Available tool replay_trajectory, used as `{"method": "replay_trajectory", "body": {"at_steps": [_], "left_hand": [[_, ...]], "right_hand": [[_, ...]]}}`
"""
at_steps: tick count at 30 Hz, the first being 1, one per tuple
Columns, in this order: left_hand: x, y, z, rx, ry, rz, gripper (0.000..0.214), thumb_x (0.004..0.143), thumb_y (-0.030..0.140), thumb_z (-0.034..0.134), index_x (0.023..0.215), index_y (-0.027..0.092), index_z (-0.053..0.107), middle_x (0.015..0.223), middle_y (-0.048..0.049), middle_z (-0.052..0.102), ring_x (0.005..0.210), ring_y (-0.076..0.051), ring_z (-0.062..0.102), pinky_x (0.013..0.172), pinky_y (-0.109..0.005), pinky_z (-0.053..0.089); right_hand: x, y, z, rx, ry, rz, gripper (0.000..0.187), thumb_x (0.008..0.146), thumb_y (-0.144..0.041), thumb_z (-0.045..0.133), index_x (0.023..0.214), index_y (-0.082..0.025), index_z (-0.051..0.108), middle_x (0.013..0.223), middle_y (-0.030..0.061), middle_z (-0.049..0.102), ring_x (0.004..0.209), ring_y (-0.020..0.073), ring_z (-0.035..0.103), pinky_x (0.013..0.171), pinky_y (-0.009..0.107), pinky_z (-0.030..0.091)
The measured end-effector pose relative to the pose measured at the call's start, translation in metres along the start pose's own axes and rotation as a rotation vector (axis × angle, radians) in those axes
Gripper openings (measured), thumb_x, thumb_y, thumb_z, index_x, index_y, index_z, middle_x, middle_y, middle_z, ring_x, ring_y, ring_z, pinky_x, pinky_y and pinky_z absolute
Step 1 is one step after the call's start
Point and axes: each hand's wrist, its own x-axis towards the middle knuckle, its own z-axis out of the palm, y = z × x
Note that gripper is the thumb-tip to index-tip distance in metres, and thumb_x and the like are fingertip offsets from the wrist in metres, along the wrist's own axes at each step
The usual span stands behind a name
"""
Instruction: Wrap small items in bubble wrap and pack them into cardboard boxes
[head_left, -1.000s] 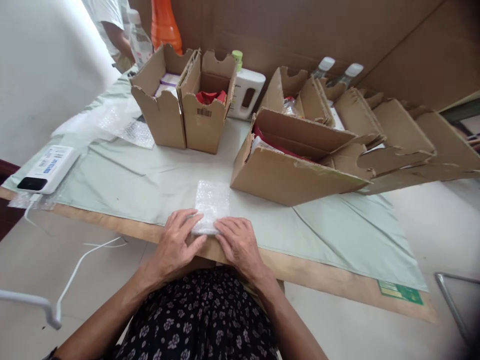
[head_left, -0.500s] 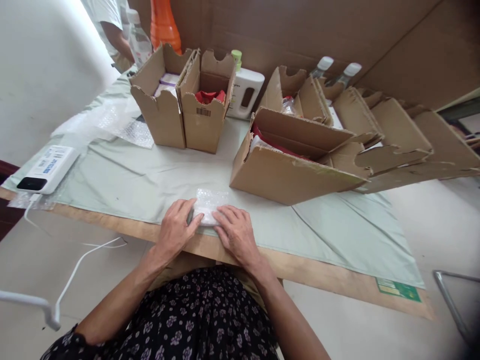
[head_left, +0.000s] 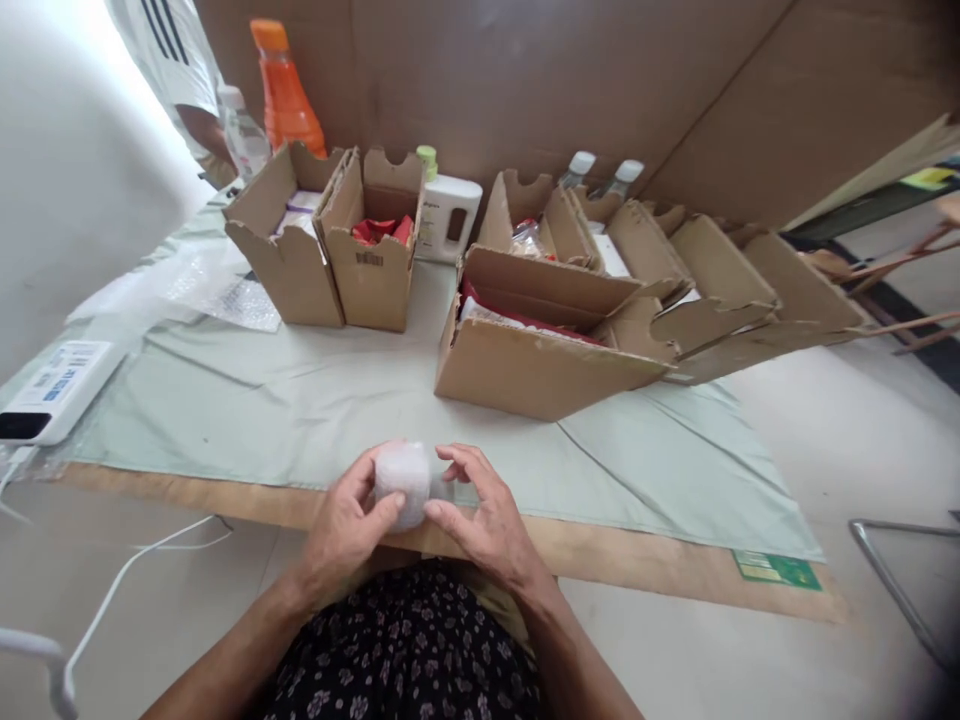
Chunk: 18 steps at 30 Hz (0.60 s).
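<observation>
A small bundle of bubble wrap is held up near the table's front edge. My left hand grips it from the left, thumb on its near face and fingers behind. What lies inside the wrap is hidden. My right hand is just right of the bundle, thumb and fingers spread apart, the thumb tip close to its side. Whether that thumb touches the wrap I cannot tell.
Cardboard bins stand along the back and right. Behind them are a white jug and an orange bottle. At left lie loose bubble wrap and a white power bank with a cable. A person stands beyond.
The bubble wrap bundle has been lifted off the table and turned upright in my left hand. My right hand has come off it and opened. The whole view has shifted.
</observation>
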Motion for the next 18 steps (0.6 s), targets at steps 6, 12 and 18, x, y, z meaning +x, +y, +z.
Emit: {"method": "replay_trajectory", "body": {"at_steps": [6, 12, 18], "left_hand": [[0.001, 0.013, 0.015, 0.426, -0.253, 0.239, 0.073, 0.090, 0.031, 0.068, 0.157, 0.026, 0.041, 0.125, -0.0103, 0.074, 0.111, -0.026, 0.073, 0.094, -0.037, 0.061], [0.053, 0.080, 0.026, 0.663, -0.067, 0.807, 0.066, 0.092, 0.039, 0.069, 0.153, 0.026, 0.047, 0.152, -0.0145, 0.057, 0.142, -0.034, 0.053, 0.118, -0.053, 0.046], [0.133, 0.161, 0.060, 0.948, -0.082, 1.006, 0.050, 0.092, 0.046, 0.067, 0.133, 0.018, 0.064, 0.138, -0.0147, 0.067, 0.134, -0.040, 0.057, 0.116, -0.061, 0.040]], "right_hand": [[0.000, -0.010, -0.044, -0.061, -0.170, 0.002, 0.020, 0.086, -0.031, 0.075, 0.103, -0.023, 0.072, 0.098, 0.0027, 0.075, 0.088, 0.0199, 0.066, 0.080, 0.031, 0.051], [-0.007, -0.049, -0.141, -0.162, -0.079, -0.138, 0.011, 0.087, -0.035, 0.077, 0.094, -0.027, 0.074, 0.082, 0.0029, 0.075, 0.069, 0.0186, 0.066, 0.062, 0.030, 0.052], [0.018, -0.073, -0.220, -0.315, 0.738, -0.335, 0.027, 0.083, -0.033, 0.083, 0.109, -0.030, 0.075, 0.100, 0.0062, 0.076, 0.084, 0.0203, 0.069, 0.075, 0.037, 0.053]]}}
